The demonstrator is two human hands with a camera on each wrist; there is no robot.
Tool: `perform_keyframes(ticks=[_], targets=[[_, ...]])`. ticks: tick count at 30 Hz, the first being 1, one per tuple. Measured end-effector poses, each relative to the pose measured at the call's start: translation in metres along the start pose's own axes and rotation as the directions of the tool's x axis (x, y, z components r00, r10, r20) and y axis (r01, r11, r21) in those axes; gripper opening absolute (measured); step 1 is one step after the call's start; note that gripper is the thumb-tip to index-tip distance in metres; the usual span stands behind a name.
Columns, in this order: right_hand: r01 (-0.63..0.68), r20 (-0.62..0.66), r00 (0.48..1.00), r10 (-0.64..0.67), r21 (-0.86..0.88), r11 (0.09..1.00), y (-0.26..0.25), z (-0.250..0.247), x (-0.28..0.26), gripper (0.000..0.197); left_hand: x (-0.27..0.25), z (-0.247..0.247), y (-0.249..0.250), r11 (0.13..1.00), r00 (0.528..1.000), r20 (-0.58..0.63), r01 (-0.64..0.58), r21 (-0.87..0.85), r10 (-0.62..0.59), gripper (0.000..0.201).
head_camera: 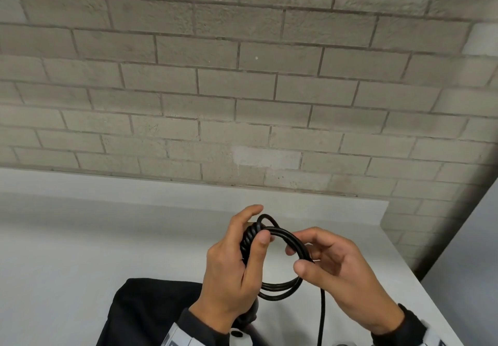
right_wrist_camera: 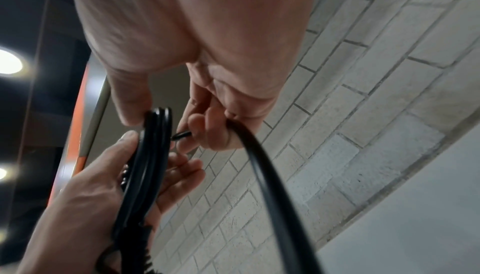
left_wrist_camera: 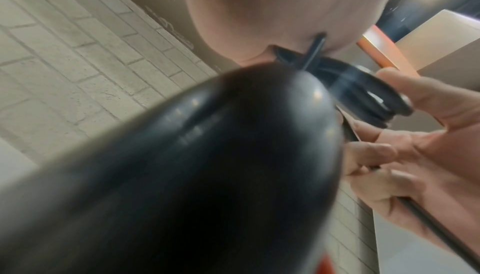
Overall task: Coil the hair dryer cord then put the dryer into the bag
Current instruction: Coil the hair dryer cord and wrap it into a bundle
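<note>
The black cord is wound into a coil (head_camera: 280, 262) of several loops, held above the white table (head_camera: 80, 237). My left hand (head_camera: 254, 227) grips the coil's left side, thumb pressed over the bunched turns. My right hand (head_camera: 296, 259) pinches the coil's right side between thumb and fingers. A loose cord tail (head_camera: 322, 318) hangs from it and runs through the curled right fingers (right_wrist_camera: 207, 132). The black hair dryer (left_wrist_camera: 207, 175) hangs under my left wrist, mostly hidden in the head view. The black bag (head_camera: 140, 313) lies flat on the table at the lower left.
A grey brick wall (head_camera: 242, 89) stands just behind the table. The table's right edge (head_camera: 431, 278) runs diagonally toward me, close to my right hand. Bare table surface stretches to the left and behind the hands.
</note>
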State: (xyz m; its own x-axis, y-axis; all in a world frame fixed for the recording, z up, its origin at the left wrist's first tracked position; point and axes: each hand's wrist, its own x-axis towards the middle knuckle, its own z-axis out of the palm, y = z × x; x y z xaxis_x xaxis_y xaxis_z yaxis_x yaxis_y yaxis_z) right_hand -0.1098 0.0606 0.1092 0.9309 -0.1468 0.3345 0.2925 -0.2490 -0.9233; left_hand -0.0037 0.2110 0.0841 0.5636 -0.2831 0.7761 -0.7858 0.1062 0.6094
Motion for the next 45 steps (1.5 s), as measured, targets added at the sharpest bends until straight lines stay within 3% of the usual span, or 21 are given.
perform_keyframes(ticks=[3, 7, 14, 17, 19, 21, 23, 24, 26, 28, 32, 38, 41, 45], targets=[[-0.007, 0.011, 1.000, 0.007, 0.005, 1.000, -0.001, 0.003, -0.001, 0.015, 0.000, 0.003, 0.002, 1.000, 1.000, -0.001, 0.010, -0.007, -0.010, 0.040], [-0.039, 0.015, 0.999, 0.039, -0.026, 0.999, 0.002, 0.003, -0.001, 0.012, 0.002, 0.003, 0.004, 0.999, 0.999, -0.003, 0.042, -0.021, -0.042, 0.037], [-0.054, 0.037, 0.998, 0.054, 0.000, 0.999, 0.007, 0.003, 0.000, 0.010, 0.004, 0.005, 0.009, 0.965, 0.983, 0.069, 0.182, -0.187, -0.171, 0.027], [-0.044, -0.003, 0.999, 0.044, -0.065, 0.997, 0.009, 0.007, 0.001, 0.011, 0.005, 0.006, 0.012, 0.942, 0.972, 0.064, 0.237, -0.236, -0.228, 0.024], [-0.007, -0.106, 0.994, -0.014, -0.198, 0.980, 0.013, 0.012, 0.002, 0.014, 0.005, 0.007, 0.011, 0.933, 0.966, 0.040, 0.257, -0.250, -0.255, 0.023], [0.027, -0.300, 0.943, -0.141, -0.353, 0.935, 0.020, 0.020, 0.000, 0.026, 0.005, 0.008, 0.009, 0.929, 0.961, 0.011, 0.269, -0.255, -0.276, 0.019], [0.082, -0.401, 0.850, -0.341, -0.540, 0.838, 0.023, 0.027, -0.002, 0.029, 0.004, 0.009, 0.009, 0.928, 0.958, -0.015, 0.274, -0.251, -0.286, 0.018], [0.113, -0.367, 0.817, -0.445, -0.654, 0.748, 0.024, 0.030, -0.002, 0.021, 0.003, 0.010, 0.010, 0.930, 0.958, -0.021, 0.272, -0.247, -0.285, 0.018], [0.125, -0.259, 0.804, -0.535, -0.806, 0.579, 0.027, 0.037, -0.003, 0.011, 0.002, 0.010, 0.012, 0.932, 0.960, -0.027, 0.263, -0.249, -0.278, 0.017], [0.079, -0.231, 0.844, -0.484, -0.839, 0.539, 0.028, 0.043, -0.003, 0.022, 0.001, 0.011, 0.014, 0.935, 0.964, -0.035, 0.247, -0.254, -0.264, 0.018], [-0.016, -0.260, 0.918, -0.301, -0.781, 0.625, 0.021, 0.051, -0.010, 0.031, 0.001, 0.010, 0.014, 0.946, 0.971, -0.041, 0.220, -0.236, -0.236, 0.021], [-0.155, -0.355, 0.929, -0.104, -0.627, 0.764, 0.014, 0.057, -0.012, 0.025, 0.001, 0.010, 0.008, 0.974, 0.983, -0.057, 0.166, -0.152, -0.176, 0.018], [-0.235, -0.342, 0.936, 0.084, -0.429, 0.872, 0.003, 0.056, -0.010, 0.013, 0.003, 0.008, 0.005, 0.988, 0.991, -0.040, 0.122, -0.099, -0.126, 0.014], [-0.335, -0.310, 0.889, 0.337, 0.062, 0.940, -0.018, 0.043, -0.003, 0.028, 0.003, 0.006, 0.003, 0.991, 0.994, -0.031, 0.103, -0.088, -0.106, 0.012]])
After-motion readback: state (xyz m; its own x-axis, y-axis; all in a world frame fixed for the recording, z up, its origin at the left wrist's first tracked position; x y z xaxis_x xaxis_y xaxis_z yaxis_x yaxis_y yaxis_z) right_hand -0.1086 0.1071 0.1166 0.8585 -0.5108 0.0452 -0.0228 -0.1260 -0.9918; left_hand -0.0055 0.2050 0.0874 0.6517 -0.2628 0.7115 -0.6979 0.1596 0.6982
